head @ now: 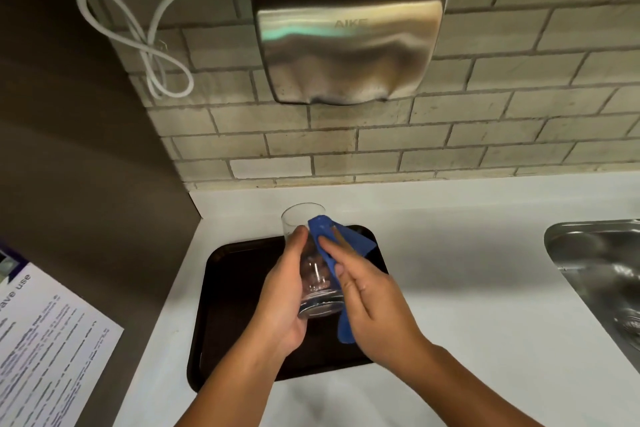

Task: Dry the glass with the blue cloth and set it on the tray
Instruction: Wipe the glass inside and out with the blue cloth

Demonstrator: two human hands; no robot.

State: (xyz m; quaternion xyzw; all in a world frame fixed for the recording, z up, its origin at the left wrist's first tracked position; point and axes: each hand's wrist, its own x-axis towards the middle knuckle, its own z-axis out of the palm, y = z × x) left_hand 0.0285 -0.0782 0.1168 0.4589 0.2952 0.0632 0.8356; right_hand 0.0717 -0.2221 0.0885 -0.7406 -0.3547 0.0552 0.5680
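Two hands are busy over the tray. The left hand is wrapped around the glass, with the thumb up near the rim and the palm by the thick bottom. The glass is tipped, with its open mouth pointing away toward the wall and its bottom toward the person. It hangs in the air above the middle of the dark tray and does not look like it touches it.

The right hand holds the blue cloth flat against the right side of the glass. The fingers are long and close together and press the cloth on. One end of the cloth pokes up by the rim, and the other end hangs down under the hand.

The tray sits on the white counter, close to its back left corner, by the brown side wall. A metal sink is set into the right edge of the counter. A shiny hand dryer hangs on the brick wall behind.

I think the drying step is going on now, and only the outside of the glass is being rubbed. Next, the cloth probably needs to go inside the mouth too. After that, the left hand should turn the glass straight up and put it down gently on a bare part of the tray. The glass may be slippery, so a firm hold matters.
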